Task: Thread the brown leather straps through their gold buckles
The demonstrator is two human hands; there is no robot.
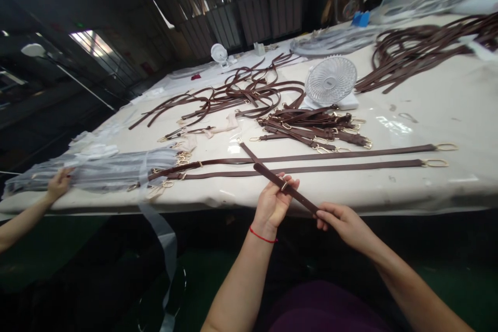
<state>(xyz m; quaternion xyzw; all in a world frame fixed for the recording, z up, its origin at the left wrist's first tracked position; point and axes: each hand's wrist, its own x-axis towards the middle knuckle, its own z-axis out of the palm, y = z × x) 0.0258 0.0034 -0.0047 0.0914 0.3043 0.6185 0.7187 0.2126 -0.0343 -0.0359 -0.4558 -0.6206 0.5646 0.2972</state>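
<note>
Through the head camera I see my left hand and right hand both closed on a dark brown leather bag strap. The left hand grips it just below a gold slider buckle, while the right pinches the free end. The strap slants up from the hands over the front of the worktop, a gold clip at its far end. The hands are working the strap at its buckle. Two long straps with gold rings lie just beyond. To the left, a clear plastic bag holds bundled straps, gold clips showing at its open end, under a co-worker's hand.
</note>
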